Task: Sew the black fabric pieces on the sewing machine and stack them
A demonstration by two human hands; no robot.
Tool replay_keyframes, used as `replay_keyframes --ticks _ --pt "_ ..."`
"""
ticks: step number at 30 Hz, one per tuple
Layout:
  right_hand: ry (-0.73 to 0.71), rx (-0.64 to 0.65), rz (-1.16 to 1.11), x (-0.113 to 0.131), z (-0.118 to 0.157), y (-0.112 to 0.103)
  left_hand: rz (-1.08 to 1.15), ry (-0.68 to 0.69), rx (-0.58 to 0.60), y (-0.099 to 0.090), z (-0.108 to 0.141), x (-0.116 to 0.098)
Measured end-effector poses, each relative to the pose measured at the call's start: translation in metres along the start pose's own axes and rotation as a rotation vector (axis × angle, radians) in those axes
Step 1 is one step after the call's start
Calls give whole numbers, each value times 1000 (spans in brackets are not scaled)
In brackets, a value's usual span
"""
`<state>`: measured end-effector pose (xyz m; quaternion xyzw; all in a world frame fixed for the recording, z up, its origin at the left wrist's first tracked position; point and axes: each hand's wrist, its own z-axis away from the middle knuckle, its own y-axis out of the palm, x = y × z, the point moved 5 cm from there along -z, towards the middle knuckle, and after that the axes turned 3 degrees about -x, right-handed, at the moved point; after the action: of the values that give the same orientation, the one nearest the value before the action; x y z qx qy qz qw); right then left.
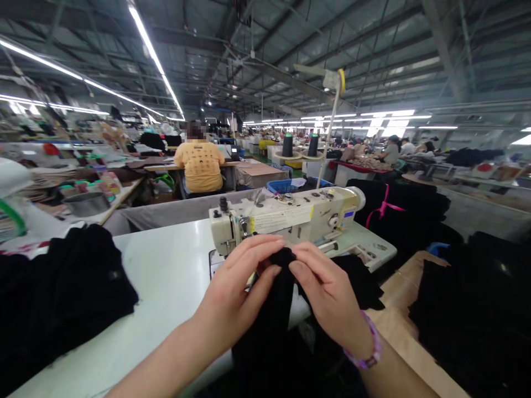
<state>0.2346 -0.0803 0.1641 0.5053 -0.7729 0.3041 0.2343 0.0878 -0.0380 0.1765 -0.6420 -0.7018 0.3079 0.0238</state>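
Observation:
My left hand and my right hand pinch a black knit fabric piece between fingers and thumbs, close together. The fabric hangs down below them and hides the table's front edge. Just behind my hands stands a cream industrial sewing machine on a white table, and its needle area is partly hidden by my left hand. More black fabric lies under my right hand. A beaded purple bracelet circles my right wrist.
A pile of black garments lies on the table's left side. Further black stacks sit on a wooden surface to the right, and one is tied with pink ribbon. Beyond, a co-worker in a yellow shirt sits among workstations.

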Motion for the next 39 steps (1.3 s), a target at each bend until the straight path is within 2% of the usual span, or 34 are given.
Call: replay_keyframes --ticks 5,11,17,20,23,27,32,36,39 --pt "-79 130 -63 3 -6 17 135 -212 41 -29 -3 3" --pt "-189 53 -118 2 -9 35 222 -389 86 -47 2 6" --pt "-305 -41 -65 9 -12 41 250 -459 -7 -50 -2 7" --pt "-314 -89 -42 9 -13 39 319 -557 24 -46 2 11" --pt "-306 -69 -47 6 -12 39 398 -642 74 -44 7 16" --pt "-321 -37 -51 3 -11 39 402 -595 48 -46 5 18" --pt "-459 -135 185 5 -8 36 210 -484 -39 -47 2 11" --pt "-600 -134 440 9 -9 37 92 -423 13 -48 0 5" --pt "-570 -65 443 9 -13 36 131 -438 105 -50 -2 8"
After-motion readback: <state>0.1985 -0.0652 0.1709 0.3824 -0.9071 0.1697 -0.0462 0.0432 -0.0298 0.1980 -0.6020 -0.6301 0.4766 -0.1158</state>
